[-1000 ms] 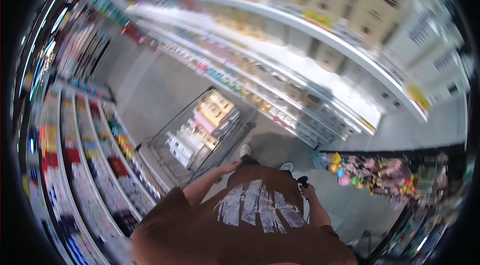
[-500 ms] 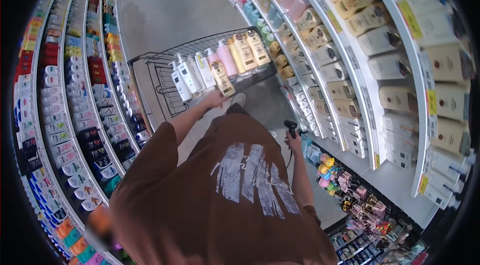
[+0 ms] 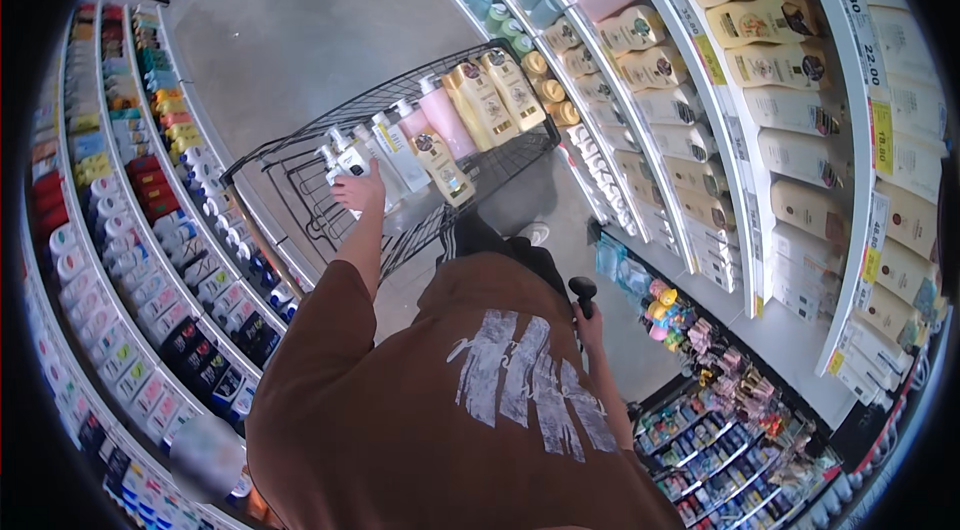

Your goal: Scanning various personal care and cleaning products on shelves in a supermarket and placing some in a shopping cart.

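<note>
My left hand (image 3: 362, 191) is wrapped round a white pump bottle (image 3: 350, 158) at the left end of a row in the wire shopping cart (image 3: 300, 200). Beside it stand further white bottles (image 3: 397, 156), two pink pump bottles (image 3: 447, 118) and several gold bottles (image 3: 478, 108). One smaller gold bottle (image 3: 440, 170) leans on the near side of the row. Low on the right, my right hand (image 3: 590, 323) is closed round a black handheld device (image 3: 582, 292) with a rounded head; its fingers are partly hidden.
Shelves (image 3: 735, 220) packed with gold, white and pink bottles rise on the right. On the left, more shelves (image 3: 150, 350) carry small coloured packs and tubs. Hanging accessories (image 3: 690, 340) line a low rack at lower right. Grey floor (image 3: 300, 0) lies beyond the cart.
My left hand has left the small gold bottle and moved left to the white pump bottle. The right hand still holds the black device. The view has shifted.
</note>
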Action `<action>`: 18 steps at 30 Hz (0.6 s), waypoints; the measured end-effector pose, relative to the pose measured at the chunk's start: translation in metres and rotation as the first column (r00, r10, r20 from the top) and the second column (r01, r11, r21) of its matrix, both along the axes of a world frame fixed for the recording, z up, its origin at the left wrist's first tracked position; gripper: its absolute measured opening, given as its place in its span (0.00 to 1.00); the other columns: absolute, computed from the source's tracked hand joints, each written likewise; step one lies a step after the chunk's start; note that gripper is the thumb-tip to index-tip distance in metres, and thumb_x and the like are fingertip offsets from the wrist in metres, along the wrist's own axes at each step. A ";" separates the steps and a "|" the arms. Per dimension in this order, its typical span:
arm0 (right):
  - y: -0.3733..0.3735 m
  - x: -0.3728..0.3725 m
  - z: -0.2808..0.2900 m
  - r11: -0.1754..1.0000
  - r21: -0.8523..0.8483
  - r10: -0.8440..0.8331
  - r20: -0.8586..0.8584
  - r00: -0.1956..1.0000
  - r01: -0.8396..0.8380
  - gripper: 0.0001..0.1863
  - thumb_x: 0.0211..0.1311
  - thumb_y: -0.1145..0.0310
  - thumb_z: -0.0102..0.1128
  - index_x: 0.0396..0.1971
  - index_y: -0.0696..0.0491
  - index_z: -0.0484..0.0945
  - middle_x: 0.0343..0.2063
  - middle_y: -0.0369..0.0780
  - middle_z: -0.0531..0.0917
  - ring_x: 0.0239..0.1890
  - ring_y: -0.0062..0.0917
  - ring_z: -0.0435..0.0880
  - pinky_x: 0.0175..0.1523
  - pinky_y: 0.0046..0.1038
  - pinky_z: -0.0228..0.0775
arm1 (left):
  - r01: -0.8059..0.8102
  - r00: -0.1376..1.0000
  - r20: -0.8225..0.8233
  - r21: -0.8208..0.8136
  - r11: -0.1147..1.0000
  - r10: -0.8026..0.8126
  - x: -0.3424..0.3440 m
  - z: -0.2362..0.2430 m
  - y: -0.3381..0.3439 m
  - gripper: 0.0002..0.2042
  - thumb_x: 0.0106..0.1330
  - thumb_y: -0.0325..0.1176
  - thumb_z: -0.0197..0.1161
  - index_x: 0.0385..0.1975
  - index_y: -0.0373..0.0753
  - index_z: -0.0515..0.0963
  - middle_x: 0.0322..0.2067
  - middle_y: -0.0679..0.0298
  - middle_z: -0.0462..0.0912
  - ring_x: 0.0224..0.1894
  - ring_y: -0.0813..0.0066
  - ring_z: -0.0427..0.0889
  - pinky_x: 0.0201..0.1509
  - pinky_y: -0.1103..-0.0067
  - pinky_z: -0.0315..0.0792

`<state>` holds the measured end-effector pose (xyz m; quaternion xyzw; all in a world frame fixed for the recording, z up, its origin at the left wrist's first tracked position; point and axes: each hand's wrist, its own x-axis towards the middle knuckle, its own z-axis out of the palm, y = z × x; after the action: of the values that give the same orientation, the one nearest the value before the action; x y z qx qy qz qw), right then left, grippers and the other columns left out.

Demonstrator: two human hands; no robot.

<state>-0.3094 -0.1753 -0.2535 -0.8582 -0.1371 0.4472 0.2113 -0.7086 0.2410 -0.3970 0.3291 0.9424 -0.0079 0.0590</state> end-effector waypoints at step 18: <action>0.021 0.002 -0.010 0.984 0.170 0.011 0.212 0.977 -0.048 0.23 0.65 0.52 0.67 0.42 0.60 0.81 0.26 0.50 0.82 0.30 0.40 0.83 0.40 0.39 0.73 | 0.063 0.748 0.567 0.457 0.887 -0.345 -0.018 -0.010 0.010 0.45 0.55 0.45 0.81 0.64 0.27 0.60 0.56 0.41 0.76 0.56 0.45 0.80 0.61 0.57 0.77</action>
<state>-0.3074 -0.1541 -0.2638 -0.8769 -0.2099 0.3432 0.2631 -0.7265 0.2507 -0.4067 0.4205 0.8037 0.2941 0.3012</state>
